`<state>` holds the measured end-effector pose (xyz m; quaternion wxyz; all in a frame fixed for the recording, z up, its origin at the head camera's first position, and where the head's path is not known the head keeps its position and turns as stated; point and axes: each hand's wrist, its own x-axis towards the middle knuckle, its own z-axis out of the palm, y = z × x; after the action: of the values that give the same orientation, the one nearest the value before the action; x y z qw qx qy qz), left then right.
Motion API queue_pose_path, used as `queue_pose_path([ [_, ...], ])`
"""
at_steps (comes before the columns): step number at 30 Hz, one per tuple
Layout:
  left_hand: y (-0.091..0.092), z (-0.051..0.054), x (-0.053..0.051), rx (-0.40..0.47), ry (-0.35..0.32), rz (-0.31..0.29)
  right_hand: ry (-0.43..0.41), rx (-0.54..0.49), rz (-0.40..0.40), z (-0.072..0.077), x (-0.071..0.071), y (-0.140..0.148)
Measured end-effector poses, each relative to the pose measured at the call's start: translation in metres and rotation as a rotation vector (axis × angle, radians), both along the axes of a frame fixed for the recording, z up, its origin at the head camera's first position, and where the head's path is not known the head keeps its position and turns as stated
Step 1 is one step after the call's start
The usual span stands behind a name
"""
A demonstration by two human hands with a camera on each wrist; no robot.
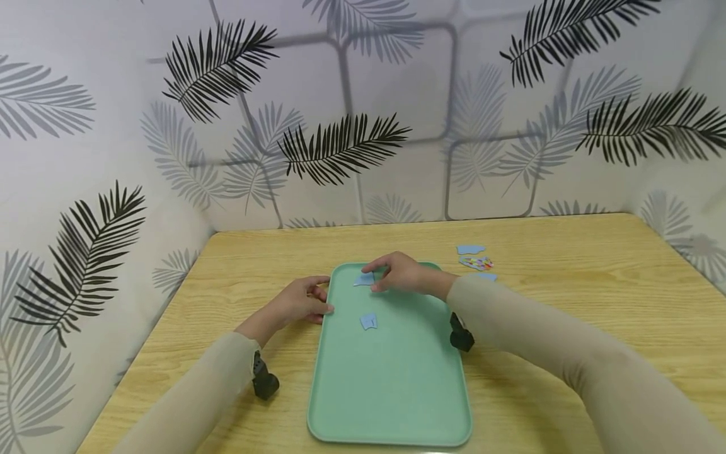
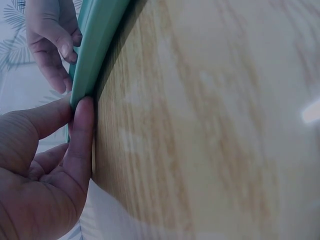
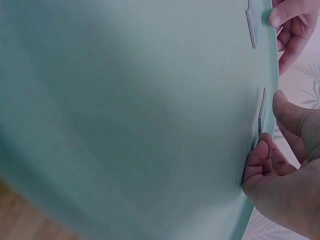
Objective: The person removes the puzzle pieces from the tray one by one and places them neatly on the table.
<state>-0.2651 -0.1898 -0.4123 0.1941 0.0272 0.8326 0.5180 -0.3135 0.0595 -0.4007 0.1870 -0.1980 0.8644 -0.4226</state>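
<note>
A green tray (image 1: 391, 378) lies on the table. My left hand (image 1: 303, 301) grips its left rim near the far corner; in the left wrist view, the thumb and a finger pinch the tray's edge. Over the tray's far end is my right hand (image 1: 399, 274), thumb and index finger apart beside a light blue puzzle piece (image 1: 363, 279). In the right wrist view, that piece (image 3: 262, 107) lies flat close to the curled fingertips; whether they touch it I cannot tell. A second blue puzzle piece (image 1: 368, 321) sits nearer on the tray.
Right of the tray, on the wooden table (image 1: 567, 265), lie a blue piece (image 1: 471, 250), a multicoloured piece (image 1: 476, 263) and another blue piece (image 1: 486, 276) partly behind the right sleeve. A leaf-patterned wall (image 1: 397, 189) stands behind the table.
</note>
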Motion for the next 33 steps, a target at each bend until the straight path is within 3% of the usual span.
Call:
queue_pose_path([
  [15,0.000,0.004,0.001,0.013,0.000,-0.010,0.107,0.103,0.033,0.000,-0.003,-0.010],
  [33,0.000,0.006,0.003,0.002,0.000,-0.012,0.186,0.157,-0.104,-0.008,0.006,-0.026],
])
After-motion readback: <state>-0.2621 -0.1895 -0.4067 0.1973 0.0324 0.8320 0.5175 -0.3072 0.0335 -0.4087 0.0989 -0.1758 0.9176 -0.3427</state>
